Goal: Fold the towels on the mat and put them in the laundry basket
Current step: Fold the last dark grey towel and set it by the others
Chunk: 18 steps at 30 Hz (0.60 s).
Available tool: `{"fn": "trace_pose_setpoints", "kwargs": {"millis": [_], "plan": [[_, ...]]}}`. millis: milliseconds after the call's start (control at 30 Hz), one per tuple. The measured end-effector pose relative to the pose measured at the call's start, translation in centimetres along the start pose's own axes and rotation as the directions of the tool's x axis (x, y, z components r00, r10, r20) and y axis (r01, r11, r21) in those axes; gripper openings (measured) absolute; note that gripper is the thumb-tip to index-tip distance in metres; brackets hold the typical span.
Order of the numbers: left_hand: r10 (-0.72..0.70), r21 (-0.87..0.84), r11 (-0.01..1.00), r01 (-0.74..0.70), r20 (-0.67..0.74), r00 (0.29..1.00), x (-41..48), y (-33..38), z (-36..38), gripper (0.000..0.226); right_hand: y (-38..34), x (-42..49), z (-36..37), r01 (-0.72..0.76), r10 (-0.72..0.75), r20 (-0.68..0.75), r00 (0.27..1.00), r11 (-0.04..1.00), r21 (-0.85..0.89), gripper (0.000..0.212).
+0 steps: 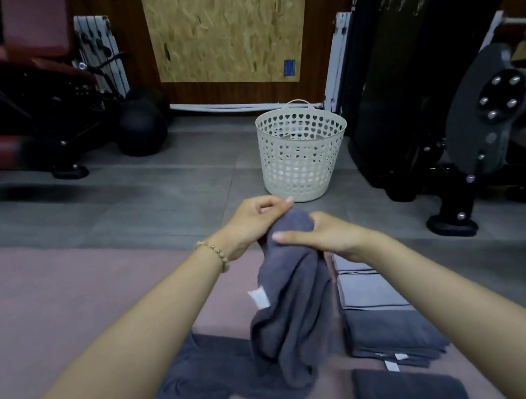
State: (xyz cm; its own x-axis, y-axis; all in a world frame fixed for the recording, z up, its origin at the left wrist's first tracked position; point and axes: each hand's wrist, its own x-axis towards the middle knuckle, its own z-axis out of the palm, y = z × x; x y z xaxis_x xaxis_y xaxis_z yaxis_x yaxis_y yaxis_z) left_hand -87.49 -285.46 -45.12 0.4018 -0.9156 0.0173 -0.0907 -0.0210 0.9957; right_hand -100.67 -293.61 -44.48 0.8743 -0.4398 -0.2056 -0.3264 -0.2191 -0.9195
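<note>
Both hands clutch the top of a gray towel (293,298), the left hand (254,223) pinching it and the right hand (325,234) curled around it. It hangs over the mat (69,306), beside folded towels (386,326) at the right edge. The basket (304,157) stands on the floor beyond the far edge.

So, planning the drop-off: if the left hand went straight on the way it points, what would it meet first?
Probably the laundry basket, near its base; depth is unclear. The left hand holds the towel.
</note>
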Motion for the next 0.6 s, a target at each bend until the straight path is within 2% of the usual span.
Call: {"fn": "trace_pose_setpoints", "kwargs": {"millis": [67, 133, 167, 233, 333, 433, 500, 533, 567, 600], "plan": [[-0.149, -0.117, 0.981, 0.155, 0.058, 0.987, -0.2, -1.3, -0.2, 0.049, 0.0, 0.3, -1.0, 0.044, -0.002, -0.144, 0.990, 0.955, 0.293, 0.020], [-0.313, -0.030, 0.945, 0.325, 0.208, 0.927, -1.2, -3.5, 0.1, 0.077, 0.4, 0.6, -2.8, 0.094, 0.059, -0.317, 0.947, 0.889, 0.448, 0.037], [-0.354, 0.034, 0.933, 0.358, 0.264, 0.897, -1.7, -4.5, 0.4, 0.081, 0.6, 0.6, -3.6, 0.111, 0.094, -0.389, 0.916, 0.875, 0.472, 0.046], [-0.357, 0.084, 0.933, 0.349, 0.329, 0.874, -2.4, -6.1, 1.0, 0.072, 1.5, 0.6, -5.4, 0.137, 0.164, -0.504, 0.848, 0.851, 0.507, 0.046], [-0.264, 0.030, 0.963, 0.268, 0.294, 0.919, -2.3, -6.5, 1.7, 0.041, 3.1, 0.2, -7.6, 0.130, 0.246, -0.582, 0.775, 0.839, 0.528, 0.037], [-0.097, 0.015, 0.995, 0.096, 0.096, 0.991, -1.3, -5.5, 2.0, 0.022, 4.7, 0.2, -8.4, 0.059, 0.182, -0.691, 0.700, 0.949, 0.310, 0.042], [0.020, 0.030, 0.999, -0.022, 0.044, 0.999, -0.6, -4.7, 2.1, 0.018, 5.3, 0.0, -8.5, 0.047, -0.016, -0.758, 0.652, 0.999, 0.019, 0.066], [0.056, 0.062, 0.996, -0.060, 0.061, 0.997, -0.3, -4.2, 2.2, 0.017, 5.0, -0.3, -8.0, 0.066, -0.137, -0.702, 0.699, 0.990, -0.127, 0.075], [0.075, 0.101, 0.991, -0.084, 0.093, 0.993, 0.0, -3.6, 2.2, 0.017, 4.6, -0.3, -7.4, 0.118, -0.224, -0.569, 0.792, 0.969, -0.217, 0.081], [0.084, 0.146, 0.984, -0.103, 0.131, 0.988, 0.3, -3.1, 2.2, 0.018, 3.9, -0.5, -6.5, 0.150, -0.240, -0.377, 0.895, 0.956, -0.251, 0.083]]}}
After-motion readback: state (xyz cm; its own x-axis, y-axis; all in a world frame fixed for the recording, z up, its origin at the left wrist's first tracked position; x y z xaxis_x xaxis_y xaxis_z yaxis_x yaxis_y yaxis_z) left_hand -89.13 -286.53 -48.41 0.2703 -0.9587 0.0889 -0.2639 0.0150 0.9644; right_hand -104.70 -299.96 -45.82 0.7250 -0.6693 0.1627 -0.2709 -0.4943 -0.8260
